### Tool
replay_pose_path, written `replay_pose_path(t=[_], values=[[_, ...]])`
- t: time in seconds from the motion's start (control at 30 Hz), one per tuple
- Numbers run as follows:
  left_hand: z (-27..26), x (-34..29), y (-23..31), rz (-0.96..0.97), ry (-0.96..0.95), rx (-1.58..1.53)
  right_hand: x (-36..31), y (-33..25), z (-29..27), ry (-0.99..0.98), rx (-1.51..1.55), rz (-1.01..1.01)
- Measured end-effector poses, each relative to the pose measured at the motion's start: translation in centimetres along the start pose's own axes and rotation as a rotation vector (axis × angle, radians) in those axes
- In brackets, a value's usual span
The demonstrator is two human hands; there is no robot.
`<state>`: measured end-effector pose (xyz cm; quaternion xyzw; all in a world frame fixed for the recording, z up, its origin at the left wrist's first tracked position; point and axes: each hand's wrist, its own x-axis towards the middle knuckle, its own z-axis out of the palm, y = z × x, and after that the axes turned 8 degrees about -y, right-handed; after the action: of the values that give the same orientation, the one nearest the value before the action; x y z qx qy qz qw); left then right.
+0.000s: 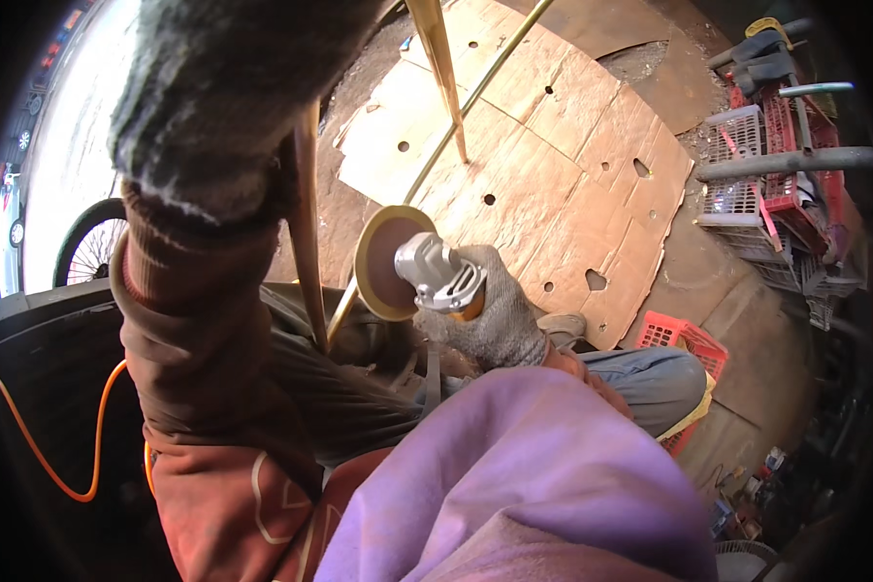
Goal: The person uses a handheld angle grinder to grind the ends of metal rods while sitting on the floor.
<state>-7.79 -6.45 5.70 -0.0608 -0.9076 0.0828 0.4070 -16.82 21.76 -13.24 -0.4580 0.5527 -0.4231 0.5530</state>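
Observation:
My right hand, in a grey knitted glove, is wrapped round an angle grinder with a silver head. A round, tan-rimmed brown disc is fitted on it, facing left. My left hand, in a dark grey fuzzy glove, is raised close at the upper left; its fingers are hidden or cut off by the upper edge. A brass-coloured bar runs down from behind that glove. Beyond the grinder, a long thin brass-coloured rod slants across, and a tapering brass-coloured bar comes down from the top.
Flattened cardboard with several holes covers the floor ahead. Grey and red plastic crates stand at the right beside metal pipes. A red basket is near my knee. An orange cord hangs at the left near a spoked wheel.

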Motion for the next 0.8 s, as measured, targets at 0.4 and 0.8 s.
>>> replay_pose_path(t=[0.4,0.8], values=[[-2.1,4.7,6.3,-0.489,0.051,-0.174,5.6,-0.8,-5.9,0.165,0.003,0.003],[-2.5,5.4,7.8,-0.971,0.323,-0.553,4.4,-2.2,-5.3,0.122,-0.121,0.035]])
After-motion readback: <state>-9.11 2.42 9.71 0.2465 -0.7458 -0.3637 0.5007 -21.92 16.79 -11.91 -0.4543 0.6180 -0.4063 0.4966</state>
